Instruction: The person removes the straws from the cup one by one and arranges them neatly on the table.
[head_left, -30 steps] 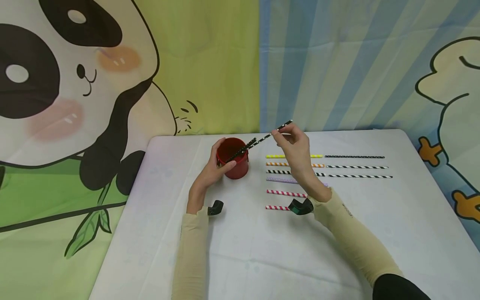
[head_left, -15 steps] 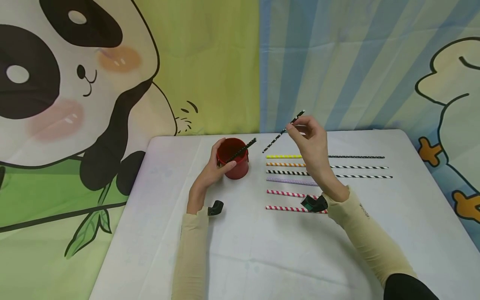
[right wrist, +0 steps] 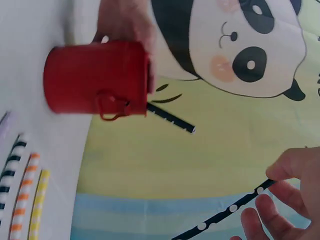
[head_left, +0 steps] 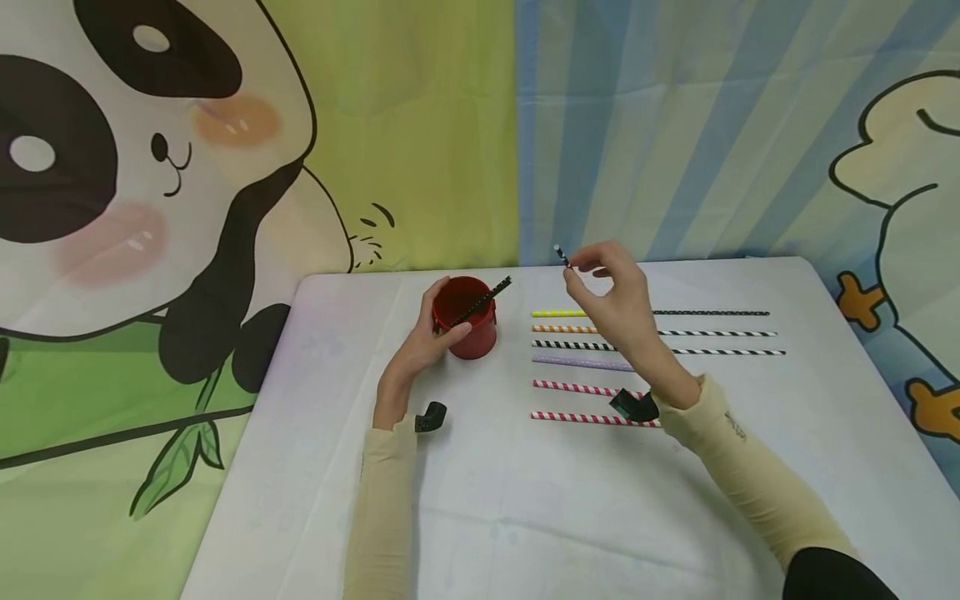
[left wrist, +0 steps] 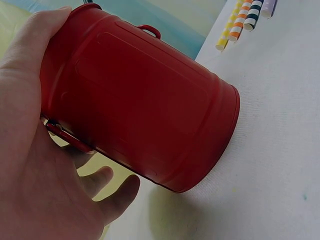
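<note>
My left hand (head_left: 422,346) holds a small red metal bucket (head_left: 480,340) upright on the white table, thumb and fingers around its rim. A black paper straw (head_left: 485,299) with small white dots leans out of the bucket over its right side. Up and to the right of it, my right hand (head_left: 621,298) pinches another black straw (right wrist: 216,218), with larger white dots, between thumb and fingers. In the head view only a short end of that held straw shows. The left wrist view shows the bucket's side and handle lugs (left wrist: 150,31).
Right of the bucket lie straws in rows: yellow (head_left: 557,314), orange-striped (head_left: 564,329), black-striped (head_left: 566,343), purple (head_left: 577,362) and red-striped ones (head_left: 573,417). Thin black-and-white straws (head_left: 720,352) lie farther right. A printed cloth backdrop (head_left: 420,125) hangs behind the table.
My right hand has moved right, drawing its straw away from the bucket. The held straw has since swung to point its upper end left. My left hand and the bucket stay in place.
</note>
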The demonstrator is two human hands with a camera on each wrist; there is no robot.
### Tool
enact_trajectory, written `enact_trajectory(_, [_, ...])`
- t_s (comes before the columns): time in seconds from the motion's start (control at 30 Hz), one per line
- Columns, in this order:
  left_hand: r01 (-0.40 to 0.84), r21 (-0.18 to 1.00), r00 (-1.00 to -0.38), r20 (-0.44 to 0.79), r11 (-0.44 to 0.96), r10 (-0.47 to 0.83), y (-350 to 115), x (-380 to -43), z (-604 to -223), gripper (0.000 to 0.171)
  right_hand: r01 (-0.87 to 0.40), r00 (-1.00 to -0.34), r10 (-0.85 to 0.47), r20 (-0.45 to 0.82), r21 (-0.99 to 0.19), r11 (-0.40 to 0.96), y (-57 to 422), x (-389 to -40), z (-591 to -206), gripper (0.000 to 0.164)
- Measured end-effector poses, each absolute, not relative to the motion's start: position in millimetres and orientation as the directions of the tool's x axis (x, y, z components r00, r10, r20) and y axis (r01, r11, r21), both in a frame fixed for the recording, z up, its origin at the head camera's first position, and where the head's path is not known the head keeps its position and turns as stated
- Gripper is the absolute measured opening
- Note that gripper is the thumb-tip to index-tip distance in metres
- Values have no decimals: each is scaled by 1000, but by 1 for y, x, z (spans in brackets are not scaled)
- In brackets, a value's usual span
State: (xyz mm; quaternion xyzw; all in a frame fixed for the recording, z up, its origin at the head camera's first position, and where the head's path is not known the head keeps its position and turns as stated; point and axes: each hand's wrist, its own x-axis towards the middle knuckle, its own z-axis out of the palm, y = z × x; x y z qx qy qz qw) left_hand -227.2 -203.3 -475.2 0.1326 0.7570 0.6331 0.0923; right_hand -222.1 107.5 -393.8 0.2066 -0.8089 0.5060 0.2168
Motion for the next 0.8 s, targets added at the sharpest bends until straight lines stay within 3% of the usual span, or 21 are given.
enact_trajectory(0.3, [94, 980, -955, 38, 178, 295, -208, -237, -496, 88, -554, -808, -243, 537, -550, 625, 113, -219, -402, 7])
enact_trajectory(0.63, [102, 979, -954, 46, 176, 296, -207, -236, -496, 89, -611, -740, -372, 561, -329, 720, 119, -220, -419, 8])
enact_trajectory(0.8, [101, 980, -950, 43, 172, 311, -205, -229, -479, 90, -605, -739, -411, 534, -257, 754, 120, -217, -428, 8])
